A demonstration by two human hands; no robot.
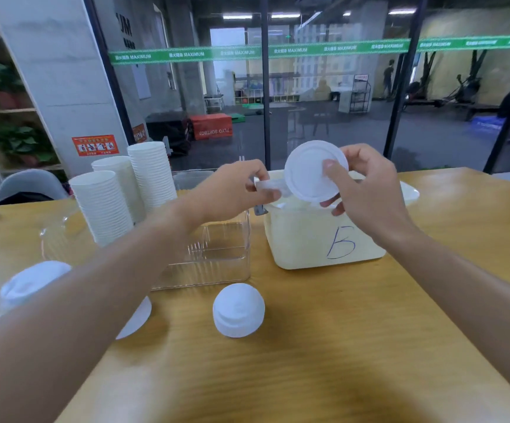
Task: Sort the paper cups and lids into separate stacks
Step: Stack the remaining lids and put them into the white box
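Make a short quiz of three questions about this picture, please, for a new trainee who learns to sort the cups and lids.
1. True or false: the right hand holds a white lid above the white bin marked "B".
2. How many tall stacks of paper cups stand at the left of the wooden table? A) one B) three C) five
3. Fill in: the small stack of lids near the front edge stands in front of the clear ______ box.

Key
1. True. The thumb and fingers pinch the lid, while the left hand grips a smaller white piece beside it.
2. B, three.
3. plastic
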